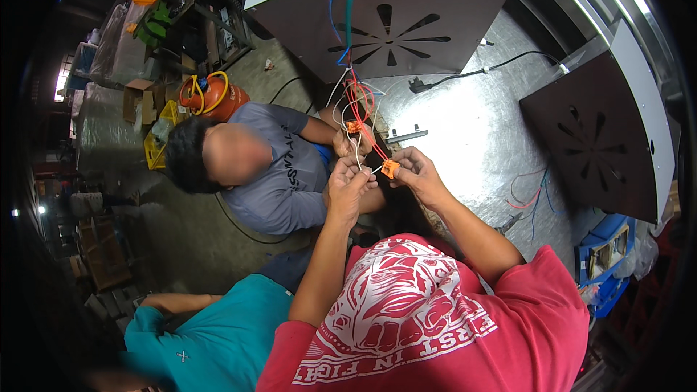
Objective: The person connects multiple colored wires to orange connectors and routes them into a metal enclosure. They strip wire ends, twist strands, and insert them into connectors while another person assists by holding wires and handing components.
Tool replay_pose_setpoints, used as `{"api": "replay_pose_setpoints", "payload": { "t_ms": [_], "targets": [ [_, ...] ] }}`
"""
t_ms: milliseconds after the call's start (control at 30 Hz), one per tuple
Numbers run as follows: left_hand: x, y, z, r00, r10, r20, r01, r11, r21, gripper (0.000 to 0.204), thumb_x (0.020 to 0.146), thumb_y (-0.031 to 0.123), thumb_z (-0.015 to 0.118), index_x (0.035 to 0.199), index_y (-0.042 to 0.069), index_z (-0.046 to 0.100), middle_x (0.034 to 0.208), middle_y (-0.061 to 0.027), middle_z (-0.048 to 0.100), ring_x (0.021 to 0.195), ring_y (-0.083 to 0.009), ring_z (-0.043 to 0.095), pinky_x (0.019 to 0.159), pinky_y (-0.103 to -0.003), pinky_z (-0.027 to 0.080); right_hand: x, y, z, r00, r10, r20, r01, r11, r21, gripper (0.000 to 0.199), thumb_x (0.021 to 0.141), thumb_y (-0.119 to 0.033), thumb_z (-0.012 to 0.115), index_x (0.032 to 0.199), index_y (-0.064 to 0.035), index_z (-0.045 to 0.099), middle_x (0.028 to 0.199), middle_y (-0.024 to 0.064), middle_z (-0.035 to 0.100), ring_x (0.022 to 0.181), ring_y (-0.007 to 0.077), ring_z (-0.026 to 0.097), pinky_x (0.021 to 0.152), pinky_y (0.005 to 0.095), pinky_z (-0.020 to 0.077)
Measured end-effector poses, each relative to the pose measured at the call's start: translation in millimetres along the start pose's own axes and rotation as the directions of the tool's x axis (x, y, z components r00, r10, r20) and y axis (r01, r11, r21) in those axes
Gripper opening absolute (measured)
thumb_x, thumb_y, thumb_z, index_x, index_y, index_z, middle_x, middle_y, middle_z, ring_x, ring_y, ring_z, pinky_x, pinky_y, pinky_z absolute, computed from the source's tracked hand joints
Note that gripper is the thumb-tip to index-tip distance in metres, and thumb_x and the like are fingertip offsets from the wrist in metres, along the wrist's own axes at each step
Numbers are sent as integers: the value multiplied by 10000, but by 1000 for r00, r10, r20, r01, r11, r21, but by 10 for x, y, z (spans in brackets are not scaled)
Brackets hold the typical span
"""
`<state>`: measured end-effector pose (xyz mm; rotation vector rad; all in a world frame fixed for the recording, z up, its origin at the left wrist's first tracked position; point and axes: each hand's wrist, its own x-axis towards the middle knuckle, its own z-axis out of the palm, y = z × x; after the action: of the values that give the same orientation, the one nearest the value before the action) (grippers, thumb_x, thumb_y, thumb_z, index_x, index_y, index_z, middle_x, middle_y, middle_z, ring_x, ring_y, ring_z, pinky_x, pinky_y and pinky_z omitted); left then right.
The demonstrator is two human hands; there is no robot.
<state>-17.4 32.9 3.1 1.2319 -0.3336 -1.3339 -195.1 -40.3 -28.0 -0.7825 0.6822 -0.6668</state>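
Note:
My right hand [416, 175] is closed on an orange wire connector [390, 168], pinched between thumb and fingers, with red wires running down into it. Beside it, my left hand [349, 183] pinches a white wire [375, 170] whose end points at the connector. Red, white and blue wires [356, 98] hang in a loose bundle from a steel cabinet [406, 22]. A second orange connector [353, 127] sits on this bundle at the hands [351, 144] of a co-worker in a grey shirt.
A shiny metal table [465, 123] bears a black plug cord [472, 72], a small metal bar [407, 136], pliers [510, 223] and another cabinet [602, 138] with loose wires. A person in a teal shirt [218, 327] is at my left. An orange gas cylinder [226, 100] stands on the floor.

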Motion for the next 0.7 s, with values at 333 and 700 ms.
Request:
{"api": "replay_pose_setpoints", "payload": {
  "t_ms": [333, 700],
  "targets": [
    [42, -31, 23, 1000, 12, -15, -11, 995, 95, 166, 1011, 193, 627, 1109, 70, 577, 893, -26, 646, 763, -100, 636, 707, -269, 557, -24, -9, -19, 998, 62, 2, -62, 997, -45, 239, 945, -83, 637, 1162, -29, 552, 1025, 52, 643, 883, 120, 636, 762, 278, 563],
    [10, -188, 115, 1000, -12, 0, 12, 966, 259, 213, 992, 218, 662, 1112, 51, 608, 957, -21, 657, 861, -88, 646, 747, -220, 534, -9, 71, -150, 996, 72, -61, -75, 996, -44, 228, 949, -106, 635, 1145, -26, 552, 992, 51, 655, 841, 113, 639, 742, 264, 558]
  ]
}}
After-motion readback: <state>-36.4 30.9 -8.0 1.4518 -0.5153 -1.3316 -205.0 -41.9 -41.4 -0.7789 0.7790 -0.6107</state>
